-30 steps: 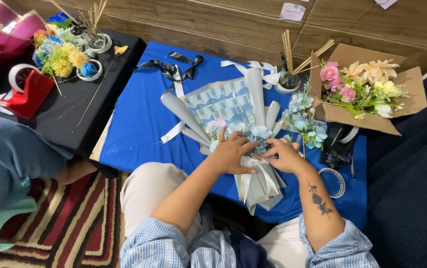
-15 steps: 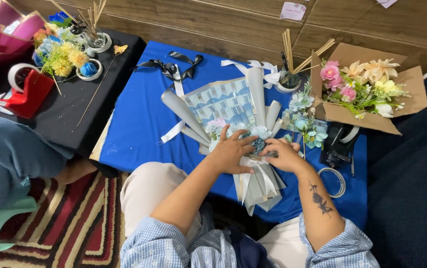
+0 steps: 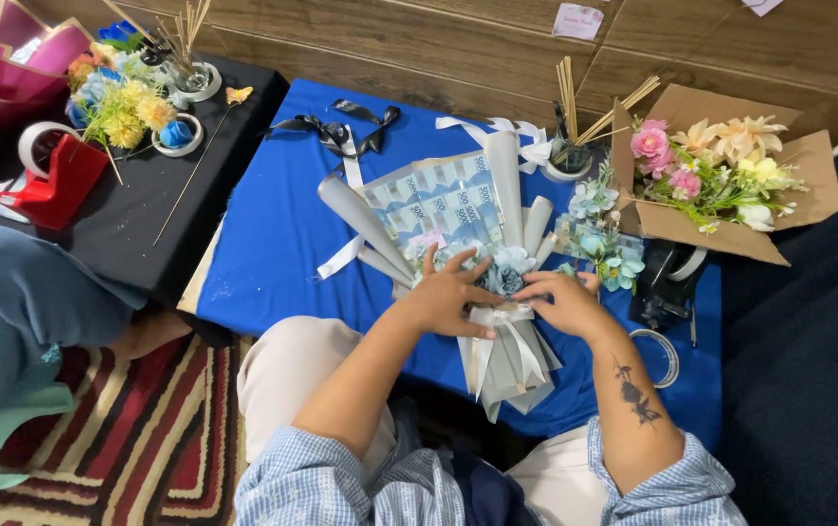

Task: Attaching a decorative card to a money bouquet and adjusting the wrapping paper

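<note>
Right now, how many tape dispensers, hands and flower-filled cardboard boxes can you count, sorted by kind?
Tape dispensers: 2, the red tape dispenser and the black tape dispenser.
Hands on the grey wrapped bouquet: 2, the left hand and the right hand.
Cardboard box of flowers: 1.
Total: 5.

The left hand (image 3: 450, 297) now lies flatter against the bouquet (image 3: 477, 263), its fingers spread wider over the wrap than a second ago. The right hand (image 3: 565, 302) sits slightly lower, fingertips pressing in at the white ribbon (image 3: 506, 326) around the neck.
</note>
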